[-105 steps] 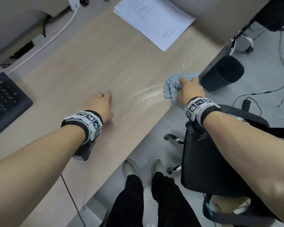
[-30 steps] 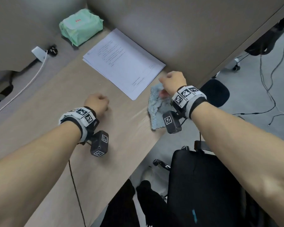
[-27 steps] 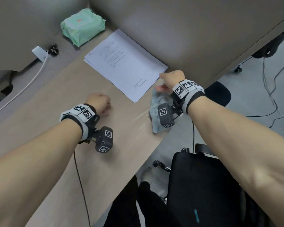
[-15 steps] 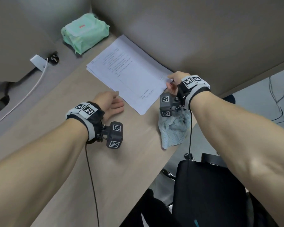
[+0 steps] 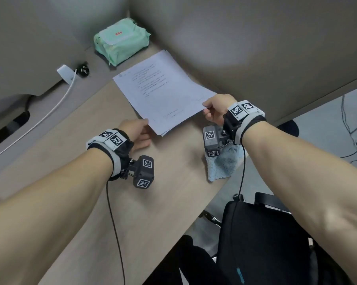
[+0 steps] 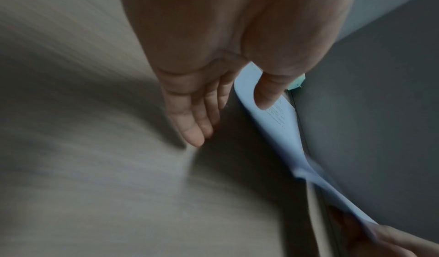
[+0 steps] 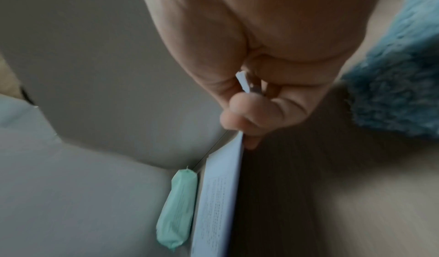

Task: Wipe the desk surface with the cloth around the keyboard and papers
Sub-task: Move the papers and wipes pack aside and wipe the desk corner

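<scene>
Now both hands on papers (image 5: 163,93), cloth (image 5: 223,163) dropped.

Right hand (image 7: 249,84) pinches the papers (image 7: 218,195) beside a blue cloth (image 7: 399,92).

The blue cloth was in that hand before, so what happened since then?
The right hand let go of the blue cloth, which now lies at the desk edge, and pinches the near corner of the papers, lifting it. The left hand opened and slid forward to the papers' edge. The green wipes pack stayed put.
</scene>
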